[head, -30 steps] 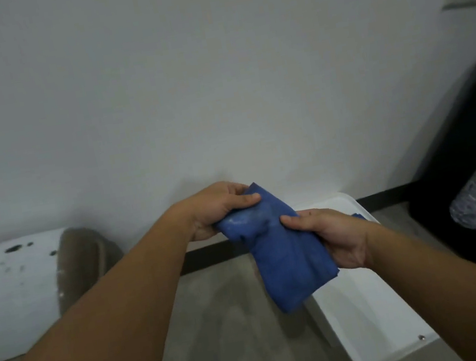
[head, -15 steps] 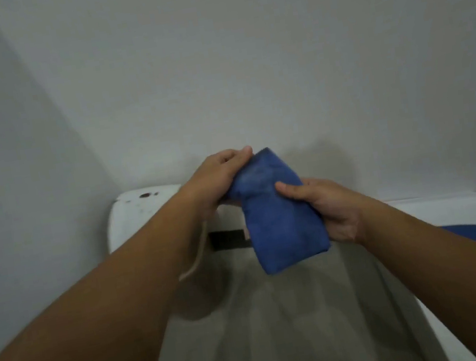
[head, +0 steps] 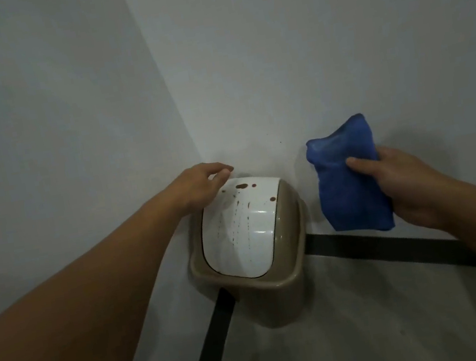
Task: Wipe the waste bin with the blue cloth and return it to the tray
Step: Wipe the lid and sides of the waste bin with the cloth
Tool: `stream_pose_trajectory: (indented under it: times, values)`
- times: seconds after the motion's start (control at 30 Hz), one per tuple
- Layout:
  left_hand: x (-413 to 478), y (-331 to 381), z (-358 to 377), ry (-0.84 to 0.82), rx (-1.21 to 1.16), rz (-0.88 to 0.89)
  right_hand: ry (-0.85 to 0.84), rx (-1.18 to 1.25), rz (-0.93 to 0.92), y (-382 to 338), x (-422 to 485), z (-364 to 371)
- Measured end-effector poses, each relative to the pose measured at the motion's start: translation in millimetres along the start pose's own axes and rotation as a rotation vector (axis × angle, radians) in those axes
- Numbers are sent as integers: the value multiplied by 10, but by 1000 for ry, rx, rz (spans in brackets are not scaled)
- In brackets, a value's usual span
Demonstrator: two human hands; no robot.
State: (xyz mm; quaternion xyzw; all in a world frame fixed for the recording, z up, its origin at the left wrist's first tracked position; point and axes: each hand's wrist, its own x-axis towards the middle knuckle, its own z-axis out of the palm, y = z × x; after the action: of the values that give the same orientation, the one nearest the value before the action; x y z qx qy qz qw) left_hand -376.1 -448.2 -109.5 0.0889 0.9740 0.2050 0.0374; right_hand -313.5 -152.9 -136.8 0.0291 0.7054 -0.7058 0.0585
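A tan waste bin [head: 283, 295] with a white swing lid [head: 248, 234] stands in the corner where two walls meet. Dark brown spots and drip streaks mark the lid. My left hand [head: 200, 186] rests at the lid's far left top edge, fingers loosely curled, holding nothing that I can see. My right hand [head: 402, 185] holds the folded blue cloth [head: 348, 175] in the air to the right of the bin, apart from it. The tray is out of view.
White walls close in on the left and behind the bin. A black skirting strip [head: 390, 246] runs along the base of both walls. Grey floor [head: 363, 332] spreads in front and to the right of the bin.
My left hand let go of the cloth and went to the bin's lid. The view swung left, bringing the bin to the centre and the tray out of sight. My right hand keeps the cloth.
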Motion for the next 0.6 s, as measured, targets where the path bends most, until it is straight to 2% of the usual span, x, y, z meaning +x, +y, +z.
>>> stream_pose_trajectory:
  times: [0.13, 0.23, 0.37, 0.43, 0.6]
  values:
    - [250, 5, 128, -196, 10, -9, 75, -171, 66, 77, -123, -77]
    - [353, 46, 179, -275, 50, -65, 127, -270, 58, 102, -111, -24]
    - [304, 56, 138, -302, 9, -165, 202, -363, -91, 95, 23, 289]
    - [189, 78, 115, -341, -65, -226, 192, -414, -180, 89, 65, 499]
    - [-87, 181, 172, -422, -220, -235, 141, -618, -318, 32, -18, 831]
